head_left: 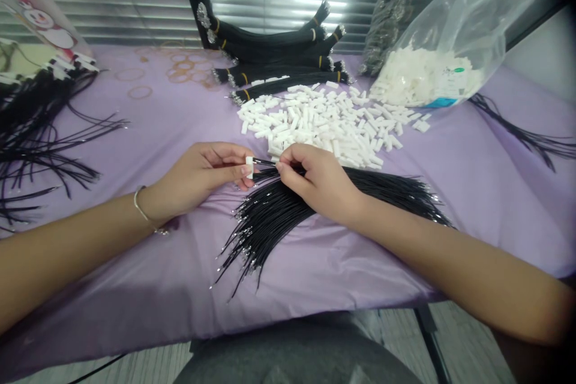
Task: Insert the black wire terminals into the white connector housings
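My left hand [204,174] pinches a small white plastic connector [249,167] between thumb and fingers. My right hand [317,183] pinches a thin black wire [264,162] whose tip meets the connector. Under my right hand lies a loose bundle of black wires [270,216] with metal tips, fanned toward me. Just beyond the hands sits a heap of white connectors [324,123] on the purple cloth [171,126].
Tied bundles of black wires [279,57] are stacked at the back. A clear plastic bag [432,66] of white connectors lies at the back right. Loose black wires [40,138] spread at the left, more at the far right [535,141]. Rubber bands [180,72] lie at the back left.
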Motion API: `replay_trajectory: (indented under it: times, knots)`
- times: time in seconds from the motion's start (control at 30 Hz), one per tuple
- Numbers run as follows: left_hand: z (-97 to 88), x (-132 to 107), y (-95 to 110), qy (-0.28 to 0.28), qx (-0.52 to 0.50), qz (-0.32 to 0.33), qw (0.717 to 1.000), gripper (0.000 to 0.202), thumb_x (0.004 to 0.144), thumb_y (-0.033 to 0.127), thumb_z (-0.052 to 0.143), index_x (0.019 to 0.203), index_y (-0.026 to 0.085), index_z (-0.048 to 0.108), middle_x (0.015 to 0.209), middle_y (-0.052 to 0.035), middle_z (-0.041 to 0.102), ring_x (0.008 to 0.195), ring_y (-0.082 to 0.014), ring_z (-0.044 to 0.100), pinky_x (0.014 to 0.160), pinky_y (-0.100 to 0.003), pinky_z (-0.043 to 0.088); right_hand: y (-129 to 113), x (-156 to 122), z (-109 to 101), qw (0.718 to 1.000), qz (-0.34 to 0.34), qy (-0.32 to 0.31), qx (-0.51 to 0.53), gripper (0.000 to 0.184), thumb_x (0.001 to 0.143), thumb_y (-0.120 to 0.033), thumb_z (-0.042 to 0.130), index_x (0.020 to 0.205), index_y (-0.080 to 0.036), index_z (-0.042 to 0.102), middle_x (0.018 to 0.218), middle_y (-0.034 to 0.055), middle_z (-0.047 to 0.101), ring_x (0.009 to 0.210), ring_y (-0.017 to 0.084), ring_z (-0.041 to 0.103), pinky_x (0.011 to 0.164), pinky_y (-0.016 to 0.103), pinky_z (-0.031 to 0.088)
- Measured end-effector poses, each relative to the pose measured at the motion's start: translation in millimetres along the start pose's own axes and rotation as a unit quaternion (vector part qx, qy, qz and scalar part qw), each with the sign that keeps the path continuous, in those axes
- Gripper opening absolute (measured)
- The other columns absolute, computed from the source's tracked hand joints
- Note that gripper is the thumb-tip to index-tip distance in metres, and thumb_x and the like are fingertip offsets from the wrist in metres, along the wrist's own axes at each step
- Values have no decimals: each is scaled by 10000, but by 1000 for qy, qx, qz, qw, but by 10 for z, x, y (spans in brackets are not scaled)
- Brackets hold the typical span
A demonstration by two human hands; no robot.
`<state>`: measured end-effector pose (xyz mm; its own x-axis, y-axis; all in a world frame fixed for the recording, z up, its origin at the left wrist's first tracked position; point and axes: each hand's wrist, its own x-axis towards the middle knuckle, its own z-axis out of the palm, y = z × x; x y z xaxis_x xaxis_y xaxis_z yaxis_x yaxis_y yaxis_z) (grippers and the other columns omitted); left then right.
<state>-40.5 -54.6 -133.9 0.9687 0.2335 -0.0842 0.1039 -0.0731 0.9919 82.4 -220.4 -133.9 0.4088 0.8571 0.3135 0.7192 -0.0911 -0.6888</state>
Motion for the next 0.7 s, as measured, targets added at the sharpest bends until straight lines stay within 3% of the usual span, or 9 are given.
replay_trajectory:
  times: [0.7]
  knots:
    - [69,-30,96,9,78,2,997,109,761,215,662,847,165,707,666,-6,669,633,-115,601,654,-207,496,5,-25,51,1000,-3,-2,3,114,800,-166,498,703,-150,557,661,-11,562,608,93,491,588,215,352]
